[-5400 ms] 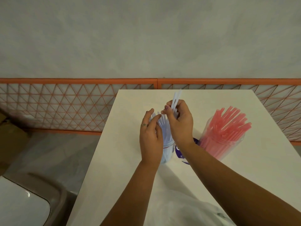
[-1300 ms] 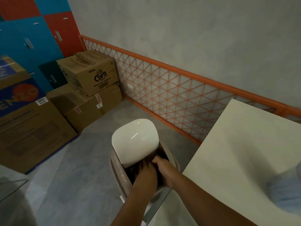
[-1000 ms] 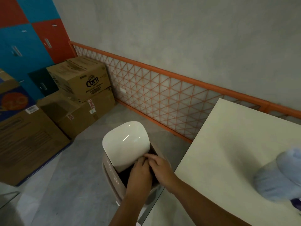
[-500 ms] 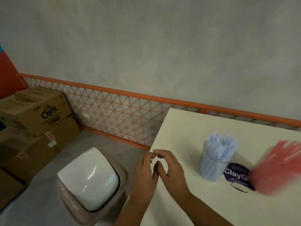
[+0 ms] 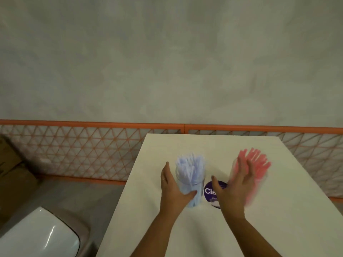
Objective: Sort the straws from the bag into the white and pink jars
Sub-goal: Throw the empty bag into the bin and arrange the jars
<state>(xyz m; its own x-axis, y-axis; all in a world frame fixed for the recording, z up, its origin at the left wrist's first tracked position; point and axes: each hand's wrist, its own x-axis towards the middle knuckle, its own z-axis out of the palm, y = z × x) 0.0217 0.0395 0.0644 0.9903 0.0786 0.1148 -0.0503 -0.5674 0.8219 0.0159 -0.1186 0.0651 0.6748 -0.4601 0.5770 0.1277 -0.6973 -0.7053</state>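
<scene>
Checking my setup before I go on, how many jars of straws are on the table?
2. The jar of white straws stands beside the left hand; the jar of pink straws stands right of it, partly behind the right hand.

We see pale blue-white straws (image 5: 189,168) in one clear jar and pink straws (image 5: 257,164) in another, a purple round label (image 5: 210,191) with white lettering, a cream table (image 5: 185,145), and an orange triangle-lattice fence (image 5: 83,145).
</scene>
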